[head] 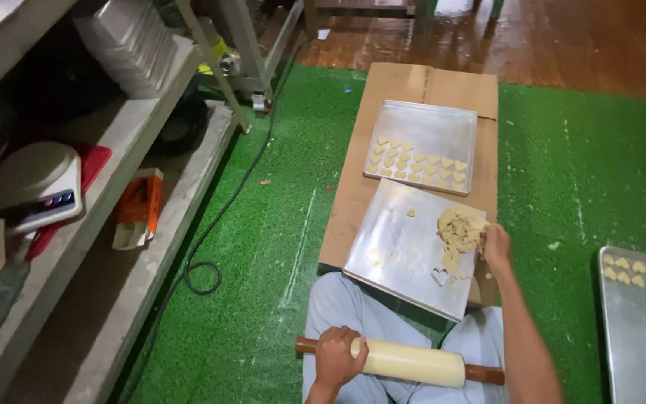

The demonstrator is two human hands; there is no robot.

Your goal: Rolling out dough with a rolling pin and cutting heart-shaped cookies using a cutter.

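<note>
Resting across the person's lap, the rolling pin (410,363) lies almost level, with its cream barrel in the middle and a brown handle at each end. The left hand (336,358) is closed around the pin near its left end, with the fingers wrapped over the top. The right hand (496,243) reaches forward to the lump of dough (459,228) and touches its right side; the fingers are bent against the dough, but I cannot tell if they grip it or only press it. The dough sits on the right part of a metal tray (390,254), which lies tilted on a sheet of cardboard (413,82) just in front of the knees. Near the dough, toward the person, a small heart-shaped cutter (440,277) lies on the same tray, and some crumbs of dough are beside it. Further away on the cardboard there is a second tray (428,123), and rows of small heart-shaped cookies (416,163) fill its near half. The cardboard lies on a green grass-like mat (278,239). At the right edge a third tray (641,337) holds one row of the same cookies. On the left a black cable (211,232) runs over the mat beside wooden shelves (125,142), where a kitchen scale (37,183) stands.
</note>
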